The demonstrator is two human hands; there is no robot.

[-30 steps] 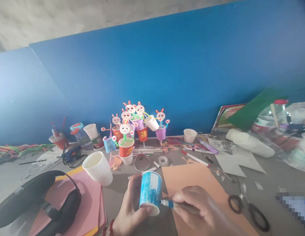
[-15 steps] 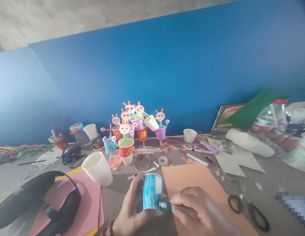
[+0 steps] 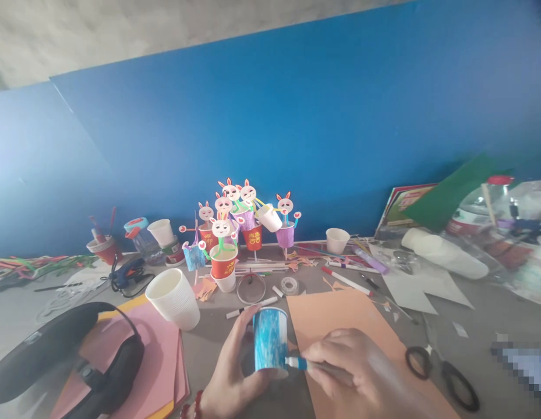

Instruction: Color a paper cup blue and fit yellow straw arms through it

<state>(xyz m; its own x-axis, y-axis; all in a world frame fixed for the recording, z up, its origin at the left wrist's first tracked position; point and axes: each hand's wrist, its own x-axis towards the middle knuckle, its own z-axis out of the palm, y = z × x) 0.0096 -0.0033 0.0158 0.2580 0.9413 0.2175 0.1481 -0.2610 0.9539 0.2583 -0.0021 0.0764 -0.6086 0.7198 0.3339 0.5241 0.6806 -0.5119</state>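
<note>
My left hand point(image 3: 235, 366) grips a paper cup point(image 3: 269, 340) at the bottom centre, thumb near its lower rim and fingers behind its upper left. Blue streaks cover most of the cup's side, with a white strip along its right edge. In my right hand point(image 3: 349, 366) is a blue marker point(image 3: 299, 363), its white tip end at the lower right side of the cup; whether the tip touches is hard to tell. Beyond the hands lie a white marker point(image 3: 251, 308) and a roll of tape point(image 3: 289, 285).
Stacked white cups point(image 3: 173, 298) stand on pink paper point(image 3: 159, 355) beside a black headset point(image 3: 117, 378). Orange paper point(image 3: 340, 308) and scissors point(image 3: 442, 375) lie right. Several rabbit-faced cup figures point(image 3: 223, 261) stand at the back before a blue panel point(image 3: 322, 128). A glue gun point(image 3: 127, 273) lies left.
The marker has shifted slightly right relative to the cup. More blue shows on the cup's right part, and the cup has turned or tilted a little in my left hand.
</note>
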